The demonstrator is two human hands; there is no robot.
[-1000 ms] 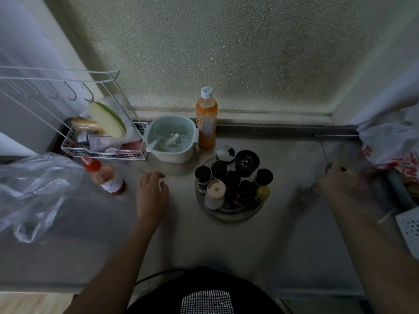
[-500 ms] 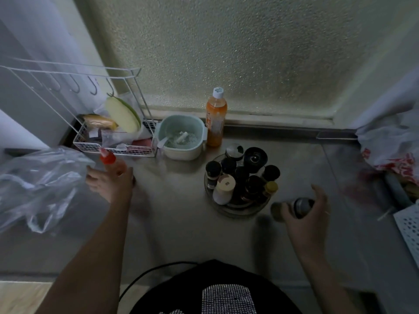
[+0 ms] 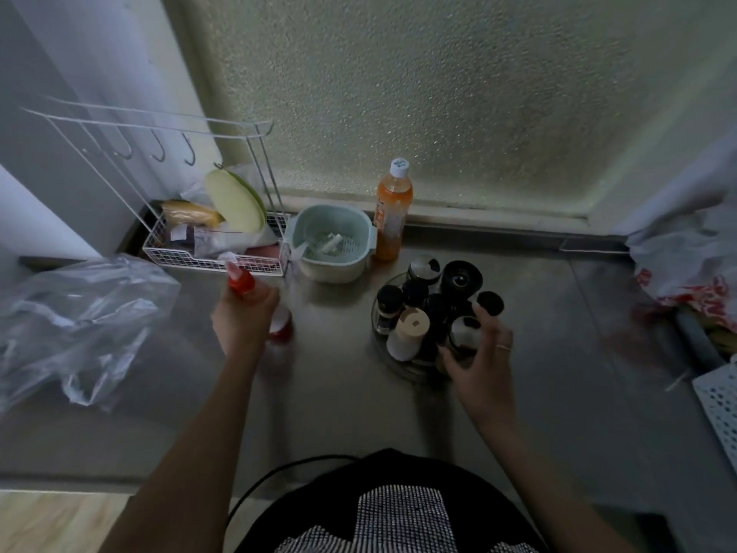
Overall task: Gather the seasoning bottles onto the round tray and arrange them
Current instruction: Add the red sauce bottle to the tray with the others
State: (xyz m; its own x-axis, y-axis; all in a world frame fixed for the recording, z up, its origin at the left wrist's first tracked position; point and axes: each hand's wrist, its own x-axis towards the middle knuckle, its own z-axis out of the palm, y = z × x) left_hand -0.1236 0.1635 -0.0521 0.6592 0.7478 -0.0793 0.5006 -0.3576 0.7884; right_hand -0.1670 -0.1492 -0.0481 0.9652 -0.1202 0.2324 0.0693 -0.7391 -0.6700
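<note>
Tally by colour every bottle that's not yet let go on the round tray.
Red-capped bottle, in left hand: 1
Orange bottle, by the window: 1
Dark-lidded jar, in right hand at round tray: 1
Total: 3

Both forearms are bare, with no sleeves in sight. The right hand wears a thin, pale ring on one finger, just below the knuckle. The left hand shows no jewellery. The torso is covered by a black garment bearing a panel of fine white-and-black check on the front.
</note>
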